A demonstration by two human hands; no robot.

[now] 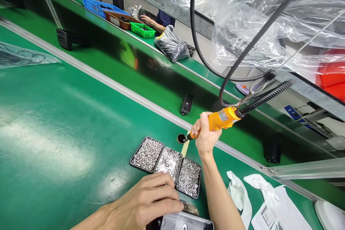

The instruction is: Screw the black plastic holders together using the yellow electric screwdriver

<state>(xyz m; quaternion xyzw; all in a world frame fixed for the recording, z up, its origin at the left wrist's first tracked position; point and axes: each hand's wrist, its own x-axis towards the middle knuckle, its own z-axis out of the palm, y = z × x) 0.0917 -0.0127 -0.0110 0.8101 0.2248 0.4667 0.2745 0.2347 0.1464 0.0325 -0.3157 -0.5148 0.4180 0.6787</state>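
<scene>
My right hand (pixel 205 136) is closed around an orange electric screwdriver (pixel 221 119), whose tip points left at a small dark round part (pixel 182 138) on the green table. My left hand (pixel 147 201) lies near the bottom edge, fingers curled over the top of a dark flat device (pixel 185 222). Just beyond the left hand sit three black trays (pixel 167 163) filled with small silver screws and washers.
A metal rail (pixel 121 90) divides the table from a green conveyor belt carrying black parts (pixel 186 103). White cloths and papers (pixel 258 197) lie at right. Another person's hand (pixel 147 19) works by coloured bins (pixel 118 16) far back. Plastic sheeting hangs overhead.
</scene>
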